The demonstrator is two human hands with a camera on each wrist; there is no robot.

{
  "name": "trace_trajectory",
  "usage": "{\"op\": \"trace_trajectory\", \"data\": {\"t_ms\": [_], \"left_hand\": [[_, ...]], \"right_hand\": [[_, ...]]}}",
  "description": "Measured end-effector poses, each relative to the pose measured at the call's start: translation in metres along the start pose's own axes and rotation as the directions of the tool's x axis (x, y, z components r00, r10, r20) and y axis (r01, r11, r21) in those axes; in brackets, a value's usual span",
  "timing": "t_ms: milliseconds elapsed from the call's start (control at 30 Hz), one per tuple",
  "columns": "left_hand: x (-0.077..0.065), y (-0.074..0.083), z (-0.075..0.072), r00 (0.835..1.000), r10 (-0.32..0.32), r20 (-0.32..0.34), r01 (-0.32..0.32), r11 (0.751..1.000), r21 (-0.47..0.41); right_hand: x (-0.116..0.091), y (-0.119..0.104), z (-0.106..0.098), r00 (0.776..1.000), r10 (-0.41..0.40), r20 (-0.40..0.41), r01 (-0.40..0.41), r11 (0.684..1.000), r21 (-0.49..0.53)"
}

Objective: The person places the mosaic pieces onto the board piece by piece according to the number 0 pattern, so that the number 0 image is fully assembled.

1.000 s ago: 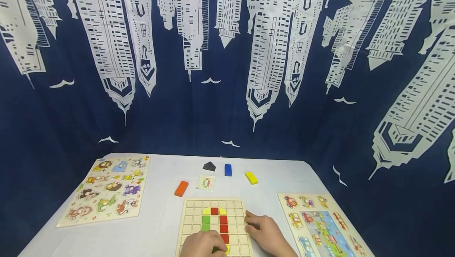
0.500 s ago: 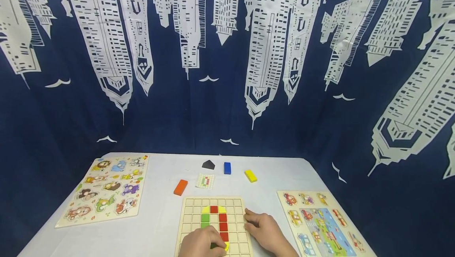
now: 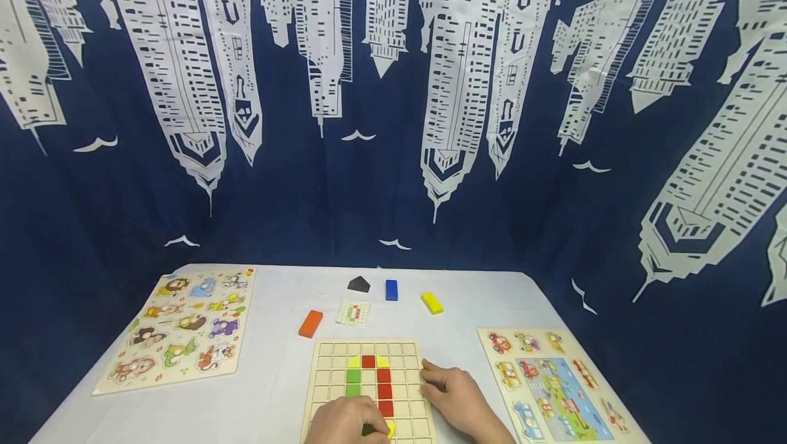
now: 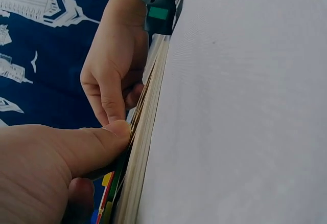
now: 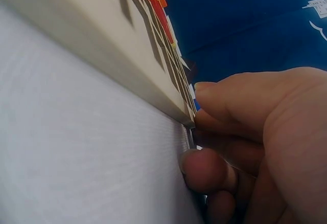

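Observation:
A wooden grid board point(image 3: 406, 362) lies on the table, holding a ring of red blocks point(image 3: 384, 391), green blocks point(image 3: 353, 382) and yellow corner pieces point(image 3: 382, 362). Over its lower part, my left hand point(image 3: 344, 421) pinches a small yellow piece point(image 3: 391, 429) just below the red column. This hand hides the lower left of the ring. My right hand point(image 3: 458, 403) grips the board's right edge between thumb and fingers. In the right wrist view, the fingertips point(image 5: 204, 88) meet the board's rim point(image 5: 127, 63). From the left wrist view, the left thumb point(image 4: 110, 139) lies along the board's side.
A small pattern card point(image 3: 353, 313) lies beyond the board. Around it are an orange block point(image 3: 310, 324), a black pentagon point(image 3: 359, 284), a blue block point(image 3: 391, 290) and a yellow block point(image 3: 432, 303). An animal puzzle point(image 3: 178, 331) lies left, a vehicle puzzle point(image 3: 553, 389) right.
My left fingers shift slightly at the yellow piece, staying at the same part of the grid. The right hand keeps its place on the board's edge. The head view has drifted a little.

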State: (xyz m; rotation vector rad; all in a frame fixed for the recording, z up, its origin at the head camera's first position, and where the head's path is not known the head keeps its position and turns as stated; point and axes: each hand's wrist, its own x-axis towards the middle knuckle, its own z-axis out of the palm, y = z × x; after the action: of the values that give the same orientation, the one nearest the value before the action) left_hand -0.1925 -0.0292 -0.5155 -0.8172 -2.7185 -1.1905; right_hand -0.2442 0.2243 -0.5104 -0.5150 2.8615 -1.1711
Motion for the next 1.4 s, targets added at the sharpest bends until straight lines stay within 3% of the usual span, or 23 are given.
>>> {"op": "trace_trajectory", "data": {"t_ms": [400, 733, 1400], "left_hand": [[-0.0006, -0.0008, 0.0007, 0.999, -0.031, -0.006, 0.031, 0.999, -0.041], [-0.004, -0.0001, -0.0054, 0.999, -0.053, -0.003, 0.053, 0.997, 0.051], [-0.0052, 0.0007, -0.003, 0.999, -0.041, -0.029, 0.044, 0.995, 0.085]], "right_hand": [[-0.0025, 0.0011, 0.0006, 1.0, -0.001, -0.007, 0.001, 1.0, 0.005], [-0.004, -0.0045, -0.0002, 1.0, -0.006, 0.001, 0.006, 1.0, 0.018], [-0.0044, -0.0052, 0.0017, 1.0, -0.014, -0.003, 0.014, 1.0, 0.011]]}}
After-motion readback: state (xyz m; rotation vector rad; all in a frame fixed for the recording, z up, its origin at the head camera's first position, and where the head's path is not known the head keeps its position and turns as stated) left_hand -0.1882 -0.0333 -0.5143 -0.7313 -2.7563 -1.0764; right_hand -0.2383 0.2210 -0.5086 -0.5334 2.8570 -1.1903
